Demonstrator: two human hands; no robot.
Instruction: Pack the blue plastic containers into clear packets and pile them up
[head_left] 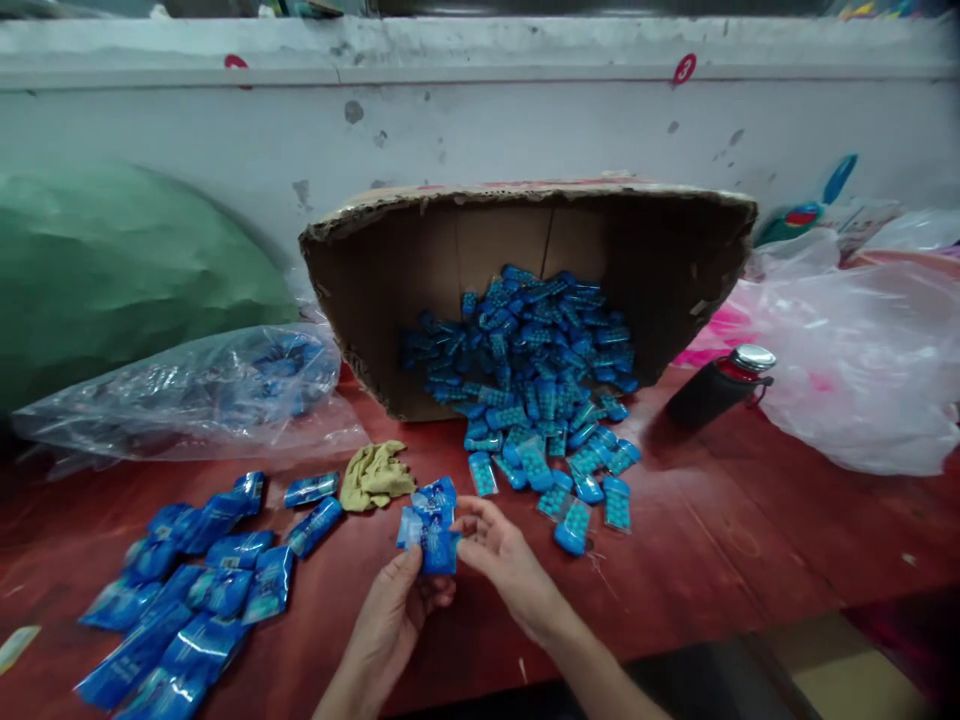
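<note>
Above the front part of the red table, my left hand (409,590) grips small blue printed packets (436,535), with the thumb pressed on their front. At their right edge is my right hand (501,552), its thumb and fingers closing on the packet's side. Just behind my hands lies a crumpled yellow-green cloth (375,476). A heap of small clear packs with blue ends and turquoise beads (544,375) spills from a cardboard box (420,240) tipped on its side. To the left, filled blue packets (225,590) lie in a loose pile.
A black bottle (705,392) with a metal cap stands right of the box, before a whitish plastic bag (862,360). Left of the box lies a clear bag (187,390) with blue items, beside a big green sheet-like bundle (120,270). A white wall (525,120) runs behind.
</note>
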